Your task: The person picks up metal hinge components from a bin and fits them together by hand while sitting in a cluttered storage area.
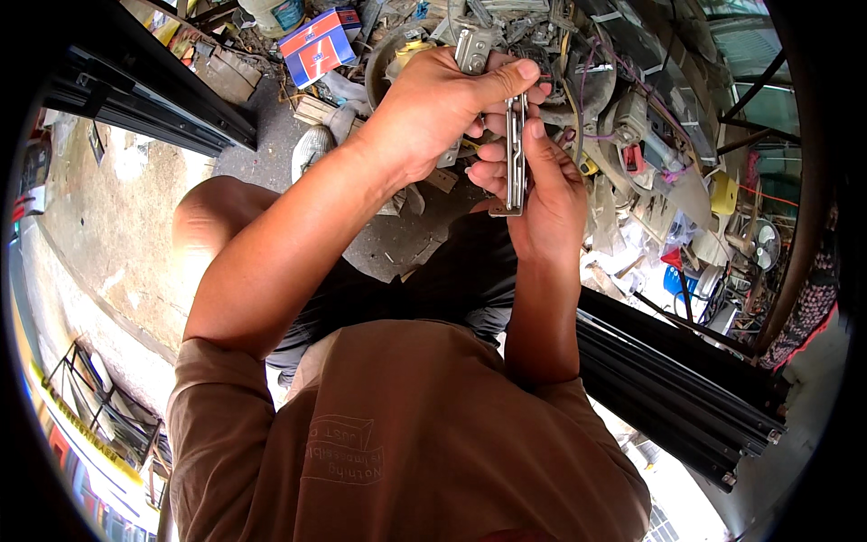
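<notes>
A flat metal hinge arm [474, 51] with a rivet at its upper end is gripped in my left hand [420, 113]. Part of it passes behind the fingers, and a metal end shows below the palm. In my right hand [551, 185] stands a narrow silver linkage hinge [516, 158], nearly upright, its bent foot at the bottom. The left thumb and fingertips reach the top of this linkage, so the two hands nearly meet. Whether the two metal pieces are joined is hidden by my fingers.
Black metal profiles [172, 90] lie at the far left, with more black profiles [677, 388] at my right. Ahead are a blue-and-orange box [318, 45], a round basin [384, 68] and heaped scrap. A small fan [764, 244] stands far right.
</notes>
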